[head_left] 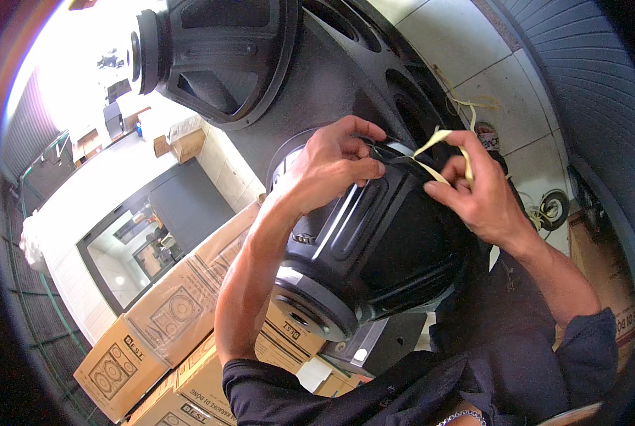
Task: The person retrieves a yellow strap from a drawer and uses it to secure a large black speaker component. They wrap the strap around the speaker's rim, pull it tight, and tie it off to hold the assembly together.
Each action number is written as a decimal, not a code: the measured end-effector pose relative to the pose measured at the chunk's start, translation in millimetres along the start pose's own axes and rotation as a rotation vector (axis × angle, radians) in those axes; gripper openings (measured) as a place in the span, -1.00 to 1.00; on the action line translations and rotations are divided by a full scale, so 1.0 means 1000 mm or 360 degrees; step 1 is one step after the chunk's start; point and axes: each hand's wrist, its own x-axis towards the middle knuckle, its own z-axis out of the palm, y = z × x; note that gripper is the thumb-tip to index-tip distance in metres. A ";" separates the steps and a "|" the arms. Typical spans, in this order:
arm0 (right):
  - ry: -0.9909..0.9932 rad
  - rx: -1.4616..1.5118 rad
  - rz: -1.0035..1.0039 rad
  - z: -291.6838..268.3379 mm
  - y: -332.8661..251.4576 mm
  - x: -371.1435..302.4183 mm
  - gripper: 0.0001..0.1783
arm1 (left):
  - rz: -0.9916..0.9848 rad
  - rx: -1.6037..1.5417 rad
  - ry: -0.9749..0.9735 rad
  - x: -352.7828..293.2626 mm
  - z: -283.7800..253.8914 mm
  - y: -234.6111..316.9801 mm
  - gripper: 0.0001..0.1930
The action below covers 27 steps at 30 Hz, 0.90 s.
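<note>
A large black speaker driver (402,238), with a ribbed metal basket and a round magnet at its near end, lies tilted in front of me. At its upper rim my left hand (332,160) has its fingers curled. Something thin runs from those fingertips, but I cannot make out what they pinch. My right hand (477,184) is closed on a pale yellow strip (432,142), which loops round its fingers. The strip's narrow end reaches toward the left fingertips, over the driver's rim.
Another black speaker driver (225,50) stands at the upper left on a dark cabinet (324,85). Cardboard boxes (144,341) are stacked at the lower left. Loose yellow strips (473,105) and a black ring-shaped roll (555,209) lie on the tiled floor (523,96) at right.
</note>
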 end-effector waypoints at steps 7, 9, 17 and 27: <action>0.0034 -0.0524 0.0037 -0.028 -0.002 -0.028 -0.63 | 0.0196 0.0687 0.0119 0.009 -0.003 0.016 -0.70; 0.0208 -0.0756 -0.0398 -0.027 0.012 -0.030 -0.70 | 0.0522 0.0706 0.0145 0.020 0.003 0.018 -0.70; 0.0382 -0.1594 -0.0726 -0.021 0.012 -0.039 -0.78 | 0.0460 0.1018 -0.0107 0.040 0.042 0.045 -0.63; 0.0661 -0.1491 -0.0890 -0.012 0.005 -0.028 -0.68 | 0.0436 0.0648 -0.0004 0.025 0.043 0.046 -0.78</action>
